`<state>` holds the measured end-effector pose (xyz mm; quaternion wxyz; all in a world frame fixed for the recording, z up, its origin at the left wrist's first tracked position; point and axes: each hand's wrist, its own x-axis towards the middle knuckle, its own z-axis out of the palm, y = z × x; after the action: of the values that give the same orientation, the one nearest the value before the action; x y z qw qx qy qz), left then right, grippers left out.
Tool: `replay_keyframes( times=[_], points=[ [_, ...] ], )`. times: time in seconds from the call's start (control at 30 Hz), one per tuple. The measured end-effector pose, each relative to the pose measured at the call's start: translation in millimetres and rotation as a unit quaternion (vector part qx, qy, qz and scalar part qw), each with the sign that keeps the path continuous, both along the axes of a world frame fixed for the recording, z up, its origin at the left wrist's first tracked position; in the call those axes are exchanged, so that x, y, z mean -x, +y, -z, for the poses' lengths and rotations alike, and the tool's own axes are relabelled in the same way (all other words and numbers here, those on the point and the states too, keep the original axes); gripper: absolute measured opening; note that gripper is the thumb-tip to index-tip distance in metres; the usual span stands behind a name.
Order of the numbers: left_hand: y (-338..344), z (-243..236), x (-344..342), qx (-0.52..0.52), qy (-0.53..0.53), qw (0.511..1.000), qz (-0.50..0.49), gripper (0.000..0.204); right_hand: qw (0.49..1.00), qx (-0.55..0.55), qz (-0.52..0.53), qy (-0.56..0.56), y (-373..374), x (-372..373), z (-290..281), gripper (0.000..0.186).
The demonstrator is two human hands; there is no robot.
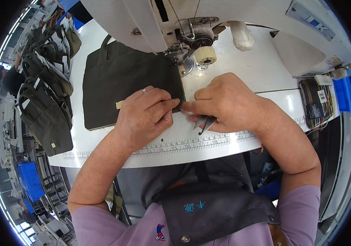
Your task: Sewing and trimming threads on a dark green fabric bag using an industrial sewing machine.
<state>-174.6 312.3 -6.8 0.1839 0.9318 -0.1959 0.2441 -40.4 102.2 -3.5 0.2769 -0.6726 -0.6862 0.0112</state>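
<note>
A dark olive fabric bag lies flat on the white sewing table, its handle at the far side and a small cream tag on it. My left hand, a ring on one finger, rests on its near right part with thumb and fingers closed on the edge. My right hand meets it at that corner, index fingertip against the fabric. Metal thread snips are tucked under its curled fingers, blades pointing toward me. The bag's right edge lies close to the machine's needle area; the pinched corner is partly hidden by my fingers.
The sewing machine head stands over the table's far side. A measuring scale runs along the near edge. Several similar bags are piled at the left. A blue bin and a dark, wired box sit at the right.
</note>
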Motion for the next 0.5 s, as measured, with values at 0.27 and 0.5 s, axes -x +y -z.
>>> replay_keyframes(
  times=[0.27, 0.5],
  points=[
    [2.2, -17.9, 2.6, 0.047, 0.116, 0.992, 0.029, 0.029, 0.999, 0.045, -0.013, 0.022, 0.1, 2.4, -3.7, 0.030],
    [-8.5, -26.5, -0.8, -0.046, 0.136, 0.989, 0.017, 0.020, 0.998, 0.019, -0.029, 0.044, -0.7, -2.7, -2.8, 0.022]
  ],
)
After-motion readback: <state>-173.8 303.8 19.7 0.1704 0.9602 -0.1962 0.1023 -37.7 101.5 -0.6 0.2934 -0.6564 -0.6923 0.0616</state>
